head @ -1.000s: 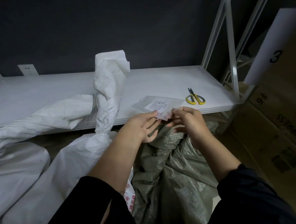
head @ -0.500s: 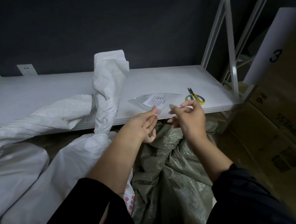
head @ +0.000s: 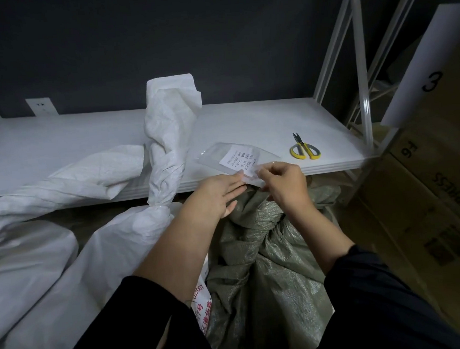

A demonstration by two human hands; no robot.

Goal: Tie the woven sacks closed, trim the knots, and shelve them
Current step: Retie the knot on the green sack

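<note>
A grey-green woven sack (head: 264,259) stands below the shelf edge, right under my hands. A white woven sack (head: 74,261) lies to its left, its twisted neck (head: 167,151) rising over the shelf (head: 58,142). A clear plastic packet with a white label (head: 236,159) lies at the shelf's front edge. My left hand (head: 216,194) has straight fingers touching the packet's near corner. My right hand (head: 284,184) pinches that same corner between thumb and fingers. Yellow-handled scissors (head: 304,150) lie on the shelf to the right.
Another white sack (head: 20,189) drapes off the shelf at left. White rack uprights (head: 361,83) stand at the right end. Cardboard boxes (head: 442,186) and a white card marked 3 (head: 428,65) crowd the right side. A dark wall with a socket (head: 40,105) is behind.
Both hands lifted slightly off the grey-green sack toward the shelf edge. The packet shifted a little under my fingers, and my right hand stays pinched on its near corner.
</note>
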